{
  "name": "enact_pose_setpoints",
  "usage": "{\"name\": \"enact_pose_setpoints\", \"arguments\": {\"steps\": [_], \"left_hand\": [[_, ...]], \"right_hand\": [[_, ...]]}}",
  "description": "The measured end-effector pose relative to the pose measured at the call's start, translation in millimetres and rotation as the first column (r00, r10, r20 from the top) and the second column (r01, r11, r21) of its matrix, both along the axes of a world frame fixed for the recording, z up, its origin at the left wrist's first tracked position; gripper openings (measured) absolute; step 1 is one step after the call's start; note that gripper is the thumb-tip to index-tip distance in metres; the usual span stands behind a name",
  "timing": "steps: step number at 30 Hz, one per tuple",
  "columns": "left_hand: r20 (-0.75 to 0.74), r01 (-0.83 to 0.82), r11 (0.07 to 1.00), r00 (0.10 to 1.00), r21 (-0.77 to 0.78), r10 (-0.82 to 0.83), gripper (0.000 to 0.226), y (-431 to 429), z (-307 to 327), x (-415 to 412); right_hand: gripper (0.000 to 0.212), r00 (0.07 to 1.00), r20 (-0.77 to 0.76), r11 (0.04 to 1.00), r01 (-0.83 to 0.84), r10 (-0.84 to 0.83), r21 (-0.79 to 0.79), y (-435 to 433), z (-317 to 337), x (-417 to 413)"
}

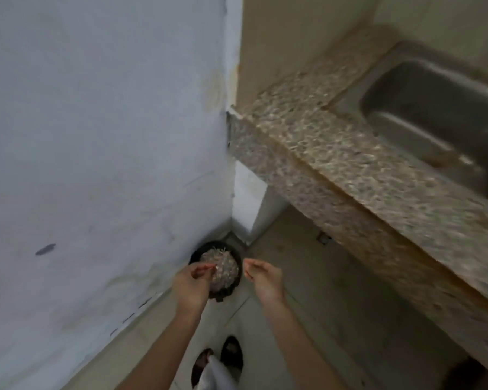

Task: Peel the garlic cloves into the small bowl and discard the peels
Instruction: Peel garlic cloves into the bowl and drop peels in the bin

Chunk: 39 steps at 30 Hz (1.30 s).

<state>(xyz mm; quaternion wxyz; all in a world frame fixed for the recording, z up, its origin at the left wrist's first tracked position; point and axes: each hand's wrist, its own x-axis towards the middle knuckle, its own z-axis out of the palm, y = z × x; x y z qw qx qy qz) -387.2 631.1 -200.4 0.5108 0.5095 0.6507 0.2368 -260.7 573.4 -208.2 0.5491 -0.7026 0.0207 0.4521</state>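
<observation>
Dropping peels in the bin

Left grip [192, 280] hangs over the bin [239, 273], fingers curled; whether it holds peel I cannot tell. Right grip [262, 277] hangs loose, seemingly empty, beside the rim. Peels [223, 268] heap the bin, on the floor by the wall. I should rub my fingertips low so scraps fall inside.

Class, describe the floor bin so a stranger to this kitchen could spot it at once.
Start at the speckled granite counter with its steel sink, and follow its end down to the floor corner by the pale wall. There stands a round black bin, the only container on the floor, filled with papery peels.
</observation>
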Motion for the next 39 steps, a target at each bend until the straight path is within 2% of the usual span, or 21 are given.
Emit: {"name": "enact_pose_setpoints", "arguments": {"steps": [4, 7, 11, 16, 18, 20, 22, 24, 26, 28, 30, 32, 34, 37, 39], "left_hand": [[-0.023, -0.058, 0.998, 0.998, -0.037, 0.057, 0.017, 27, -105, -2], [-0.047, -0.056, 0.996, 0.998, -0.070, 0.052, 0.017, 40, -182, -2], [-0.085, -0.090, 0.990, 0.993, -0.109, 0.081, 0.014, 55, -261, -2], [-0.190, -0.003, 0.995, 0.982, -0.097, -0.015, 0.017, 62, -301, -3], [-0.194, -0.008, 0.994, 0.981, -0.112, -0.014, 0.020, 63, -305, -5], [-0.191, 0.033, 0.992, 0.980, -0.123, -0.056, 0.027, 61, -302, -6], [-0.033, 0.146, 0.981, 0.988, -0.128, -0.151, 0.034, 54, -291, -2], [0.116, 0.335, 0.934, 0.940, -0.127, -0.322, 0.039, 42, -284, 1], [0.061, 0.499, 0.862, 0.867, -0.089, -0.495, 0.043, 34, -287, -1], [-0.016, 0.529, 0.840, 0.845, -0.120, -0.534, 0.044, 34, -283, -4], [-0.039, 0.473, 0.873, 0.876, -0.121, -0.480, 0.043, 36, -262, -6], [-0.088, 0.412, 0.905, 0.903, -0.107, -0.421, 0.039, 36, -221, -7], [-0.069, 0.371, 0.925, 0.924, -0.089, -0.377, 0.035, 32, -168, -5], [0.061, 0.338, 0.939, 0.940, -0.060, -0.335, 0.024, 13, -85, 4], [0.174, 0.304, 0.951, 0.941, -0.053, -0.291, 0.028, -5, -25, 16]], "right_hand": [[0.020, 0.994, 0.053, 0.991, -0.089, 0.094, -0.101, 35, -105, -10], [0.014, 0.972, 0.132, 0.971, -0.170, 0.193, -0.169, 57, -174, -12], [0.016, 0.922, 0.220, 0.935, -0.270, 0.320, -0.231, 78, -247, -14], [0.021, 0.880, 0.244, 0.901, -0.343, 0.407, -0.266, 90, -296, -17], [0.039, 0.858, 0.294, 0.892, -0.334, 0.421, -0.304, 92, -308, -20], [0.047, 0.881, 0.259, 0.895, -0.309, 0.397, -0.320, 90, -320, -23], [0.037, 0.926, 0.149, 0.903, -0.287, 0.347, -0.318, 91, -311, -25], [0.018, 0.976, -0.120, 0.953, -0.205, 0.182, -0.221, 94, -291, -27], [0.022, 0.937, -0.347, 0.988, -0.094, 0.046, -0.122, 95, -266, -26], [0.024, 0.902, -0.431, 0.999, -0.033, 0.016, -0.033, 90, -242, -24], [0.023, 0.905, -0.424, 0.999, -0.039, 0.041, 0.015, 79, -217, -22], [0.025, 0.918, -0.394, 0.999, -0.038, 0.046, 0.028, 64, -184, -19], [0.026, 0.926, -0.378, 0.999, 0.013, 0.007, 0.051, 47, -144, -15], [0.024, 0.931, -0.353, 0.986, 0.137, -0.095, 0.096, 12, -71, -3], [0.022, 0.940, -0.297, 0.972, 0.208, -0.168, 0.109, -21, -18, 11]]}}
